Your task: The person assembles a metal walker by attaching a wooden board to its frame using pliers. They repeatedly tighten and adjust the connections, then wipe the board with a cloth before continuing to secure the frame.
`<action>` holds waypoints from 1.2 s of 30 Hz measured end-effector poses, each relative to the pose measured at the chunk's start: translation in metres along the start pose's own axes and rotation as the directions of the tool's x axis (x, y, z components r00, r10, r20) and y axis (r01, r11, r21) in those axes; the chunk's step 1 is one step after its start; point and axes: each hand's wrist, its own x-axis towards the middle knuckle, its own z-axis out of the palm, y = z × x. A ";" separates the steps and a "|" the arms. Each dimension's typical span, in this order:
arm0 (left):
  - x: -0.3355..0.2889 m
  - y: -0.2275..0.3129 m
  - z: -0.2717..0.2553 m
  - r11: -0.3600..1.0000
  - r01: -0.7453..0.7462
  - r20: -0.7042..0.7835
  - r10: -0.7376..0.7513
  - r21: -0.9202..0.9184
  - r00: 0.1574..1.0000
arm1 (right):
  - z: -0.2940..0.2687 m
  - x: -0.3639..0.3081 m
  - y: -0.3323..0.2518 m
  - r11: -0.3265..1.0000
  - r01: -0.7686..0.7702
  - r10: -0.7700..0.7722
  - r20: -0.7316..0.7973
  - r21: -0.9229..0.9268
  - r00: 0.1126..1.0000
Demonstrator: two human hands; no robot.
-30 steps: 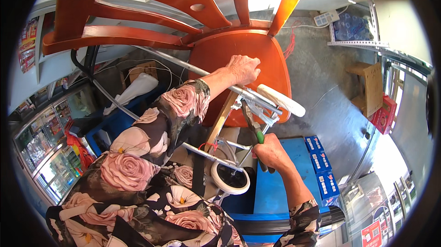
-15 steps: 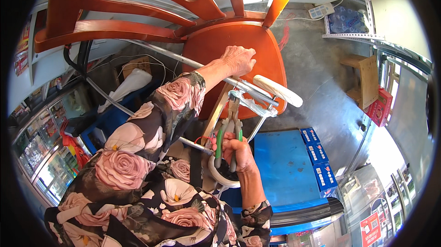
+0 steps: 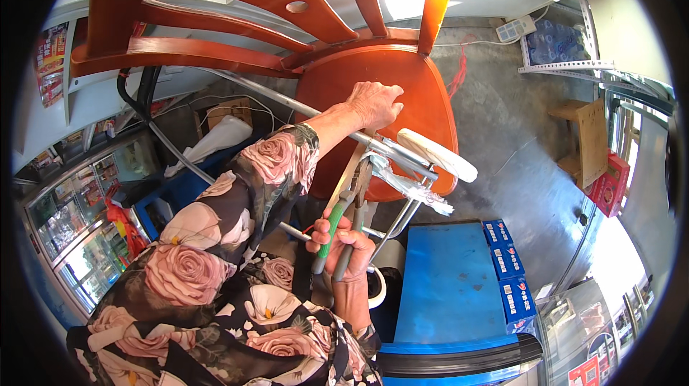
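My right hand (image 3: pixel 346 248) is wrapped round the green-and-grey handles of a pair of pliers (image 3: pixel 336 241), which are spread apart. The jaws point up at torn white plastic wrap (image 3: pixel 409 186) hanging from a metal tube frame (image 3: pixel 384 146). My left forearm crosses the frame's long tube, and my left hand (image 3: pixel 375 105) is closed just beyond it, above the chair's reddish-brown seat (image 3: pixel 423 113). What its fingers hold, if anything, is hidden. A white oval pad (image 3: pixel 438 155) and a white ring-shaped part (image 3: pixel 378 290) belong to or sit beside the frame.
The wooden chair's slatted back (image 3: pixel 237 24) rises ahead. A blue-topped chest (image 3: pixel 445 278) at the right carries several small blue boxes (image 3: pixel 506 260). Farther right stand a wooden stool (image 3: pixel 590 138) and a red box (image 3: pixel 610 185). Glass-fronted shelves (image 3: pixel 86 221) line the left.
My right hand and the pliers have shifted left, and the pliers are tilted more. A piece of the plastic wrap now sticks out farther right. My left hand stays closed beyond the tube.
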 end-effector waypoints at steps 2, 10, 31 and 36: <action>0.000 0.000 0.001 1.000 0.003 0.002 -0.003 -0.005 1.000 | 0.000 0.001 0.003 0.999 0.036 -0.037 0.029 0.039 0.999; 0.000 0.006 -0.002 0.998 -0.027 0.063 0.030 -0.051 0.998 | 0.003 0.002 0.007 0.993 0.105 -0.103 0.033 -0.060 0.994; -0.001 0.010 -0.016 0.997 0.043 0.230 -0.027 -0.065 0.973 | -0.018 -0.009 -0.023 0.981 -0.001 0.006 0.027 -0.192 1.000; -0.025 0.027 -0.038 0.979 -0.127 -0.313 0.072 -0.157 0.947 | -0.017 -0.010 -0.022 0.987 0.007 -0.001 0.035 -0.162 0.999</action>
